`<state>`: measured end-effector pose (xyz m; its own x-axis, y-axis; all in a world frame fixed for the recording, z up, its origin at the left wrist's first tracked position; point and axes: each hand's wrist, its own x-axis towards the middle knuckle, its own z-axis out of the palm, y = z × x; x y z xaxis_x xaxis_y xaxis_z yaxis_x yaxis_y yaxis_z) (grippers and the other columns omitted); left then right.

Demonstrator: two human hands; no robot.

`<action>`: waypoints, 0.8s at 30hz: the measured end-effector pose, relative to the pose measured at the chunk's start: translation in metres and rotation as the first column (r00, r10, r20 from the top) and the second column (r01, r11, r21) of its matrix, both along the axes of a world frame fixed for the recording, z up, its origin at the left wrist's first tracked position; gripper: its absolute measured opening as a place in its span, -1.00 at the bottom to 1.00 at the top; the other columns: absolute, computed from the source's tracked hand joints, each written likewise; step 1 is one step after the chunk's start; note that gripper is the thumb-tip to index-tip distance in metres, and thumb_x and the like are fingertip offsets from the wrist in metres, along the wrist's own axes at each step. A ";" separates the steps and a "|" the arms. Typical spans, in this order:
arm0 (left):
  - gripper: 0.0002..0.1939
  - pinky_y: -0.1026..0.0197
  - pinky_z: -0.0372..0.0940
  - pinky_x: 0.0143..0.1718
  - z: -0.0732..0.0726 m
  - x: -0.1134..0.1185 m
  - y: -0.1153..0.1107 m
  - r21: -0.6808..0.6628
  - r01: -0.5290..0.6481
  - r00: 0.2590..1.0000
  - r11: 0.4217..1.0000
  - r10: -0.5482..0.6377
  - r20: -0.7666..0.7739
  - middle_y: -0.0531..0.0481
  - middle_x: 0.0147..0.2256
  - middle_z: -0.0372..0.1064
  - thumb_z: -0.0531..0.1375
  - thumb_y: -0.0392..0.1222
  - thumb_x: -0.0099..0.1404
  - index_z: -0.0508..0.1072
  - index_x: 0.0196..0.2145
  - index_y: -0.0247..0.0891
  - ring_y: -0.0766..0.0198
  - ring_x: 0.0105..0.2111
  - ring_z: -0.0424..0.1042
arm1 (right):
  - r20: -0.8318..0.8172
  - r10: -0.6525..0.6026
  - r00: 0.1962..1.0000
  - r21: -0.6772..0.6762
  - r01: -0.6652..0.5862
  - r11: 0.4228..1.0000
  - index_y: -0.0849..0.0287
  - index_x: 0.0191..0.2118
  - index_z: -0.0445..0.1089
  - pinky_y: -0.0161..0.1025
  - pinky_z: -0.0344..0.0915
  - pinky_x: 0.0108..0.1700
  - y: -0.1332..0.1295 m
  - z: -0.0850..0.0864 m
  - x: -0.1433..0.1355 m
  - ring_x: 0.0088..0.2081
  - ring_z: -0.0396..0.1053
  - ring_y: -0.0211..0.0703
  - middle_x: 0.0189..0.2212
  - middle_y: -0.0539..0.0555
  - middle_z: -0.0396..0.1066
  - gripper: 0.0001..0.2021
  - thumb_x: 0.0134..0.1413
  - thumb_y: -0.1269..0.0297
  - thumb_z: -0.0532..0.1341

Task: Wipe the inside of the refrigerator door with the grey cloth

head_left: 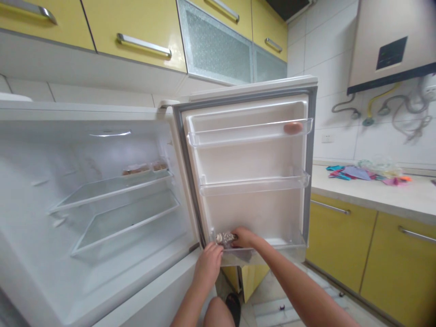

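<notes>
R hand (pixel 243 238) has fingers closed round one end of patterned item (pixel 225 238) in btm door bin (pixel 265 255), hinge side; L hand (pixel 211 256) at bin rim, grip unclear. Bin's front wall stands btwn item & person; reddish oval thing (pixel 293 128) in top door bin (pixel 250 134), food packs (pixel 136 169) on upper fridge shelf (pixel 112 191).

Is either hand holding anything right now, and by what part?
The right hand appears to grip a small patterned item by its darker end in the bottom door shelf. Whether the left hand also holds it is unclear.
</notes>
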<state>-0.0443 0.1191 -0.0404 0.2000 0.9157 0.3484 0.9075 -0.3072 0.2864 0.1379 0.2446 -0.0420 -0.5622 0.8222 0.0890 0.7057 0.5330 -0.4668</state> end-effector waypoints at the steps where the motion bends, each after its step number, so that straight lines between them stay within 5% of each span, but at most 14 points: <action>1: -0.70 -0.02 0.31 0.17 -0.001 0.000 0.000 0.001 -0.002 1.000 1.000 0.002 0.009 -0.10 -0.08 0.54 -0.01 -0.31 0.40 0.52 -0.14 -0.21 0.07 0.11 0.38 | -0.067 -0.023 0.997 0.006 0.024 1.000 0.14 -0.28 0.59 -0.26 0.30 -0.23 -0.001 0.001 0.000 -0.28 0.48 -0.07 -0.33 0.06 0.62 -0.80 -0.09 0.23 0.32; 6: -0.67 -0.05 0.26 0.23 -0.004 -0.002 0.000 0.003 -0.010 0.999 1.000 0.010 0.039 -0.14 -0.07 0.53 -0.03 -0.29 0.41 0.54 -0.14 -0.23 0.05 0.14 0.35 | -0.428 -0.187 0.884 0.049 0.229 0.972 0.14 -0.08 0.55 -0.23 0.37 -0.13 -0.010 0.016 0.014 -0.17 0.51 -0.05 -0.18 0.06 0.62 -0.66 0.10 0.14 0.19; 10: -0.67 -0.06 0.28 0.21 -0.003 -0.003 -0.001 -0.012 -0.010 0.997 1.000 0.011 0.070 -0.15 -0.08 0.54 -0.02 -0.29 0.39 0.55 -0.13 -0.22 0.04 0.13 0.37 | -0.631 -0.340 0.697 0.059 0.480 0.875 0.19 0.11 0.42 -0.09 0.33 0.06 -0.027 0.032 0.041 0.01 0.46 0.07 0.01 0.21 0.54 -0.50 0.18 0.01 0.09; 12: -0.68 -0.07 0.28 0.22 -0.003 -0.003 -0.002 -0.007 0.000 0.996 1.000 0.001 0.090 -0.13 -0.08 0.54 0.00 -0.28 0.39 0.55 -0.14 -0.20 0.05 0.14 0.36 | -0.760 -0.412 0.502 0.032 0.662 0.749 0.22 0.10 0.41 -0.03 0.31 0.08 -0.041 0.036 0.060 0.01 0.44 0.13 0.00 0.27 0.53 -0.44 0.16 -0.09 0.10; 15: -0.69 -0.07 0.26 0.24 -0.005 -0.004 -0.003 0.007 0.001 0.995 1.000 -0.002 0.102 -0.11 -0.07 0.55 0.01 -0.29 0.39 0.55 -0.13 -0.19 0.05 0.18 0.34 | -0.894 -0.418 0.163 -0.053 0.887 0.458 0.25 0.14 0.35 0.03 0.29 0.11 -0.062 0.037 0.091 0.05 0.40 0.18 0.04 0.33 0.46 -0.38 0.15 -0.15 0.11; 19: -0.69 -0.07 0.28 0.24 -0.010 -0.005 -0.001 0.023 -0.001 0.994 1.000 -0.002 0.109 -0.10 -0.06 0.55 0.01 -0.30 0.38 0.55 -0.13 -0.18 0.05 0.19 0.34 | -0.919 -0.390 -0.051 -0.114 0.984 0.139 0.25 0.29 0.13 0.14 0.26 0.14 -0.070 0.037 0.118 0.14 0.30 0.26 0.15 0.39 0.32 -0.36 0.27 -0.09 -0.02; 21: -0.70 -0.08 0.28 0.24 -0.010 -0.006 0.001 0.026 0.003 0.994 1.000 -0.005 0.109 -0.10 -0.08 0.56 0.02 -0.30 0.38 0.55 -0.14 -0.18 0.04 0.18 0.35 | -0.925 -0.374 -0.064 -0.113 0.987 0.111 0.24 0.30 0.10 0.12 0.28 0.12 -0.061 0.040 0.117 0.12 0.32 0.24 0.12 0.40 0.32 -0.38 0.28 -0.06 -0.04; 24: -0.71 -0.09 0.27 0.25 -0.010 -0.006 0.002 0.018 0.007 0.994 1.000 -0.009 0.107 -0.11 -0.09 0.56 0.02 -0.29 0.38 0.55 -0.16 -0.21 0.03 0.17 0.36 | -0.924 -0.382 0.033 -0.069 0.966 0.250 0.30 0.25 0.14 0.09 0.30 0.10 -0.038 0.049 0.094 0.09 0.33 0.22 0.07 0.43 0.34 -0.39 0.25 -0.05 -0.02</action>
<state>-0.0502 0.1207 -0.0503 0.1684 0.9078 0.3840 0.8693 -0.3204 0.3763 0.2318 0.2062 0.0071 0.7982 0.3413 0.4963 0.4181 0.2793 -0.8644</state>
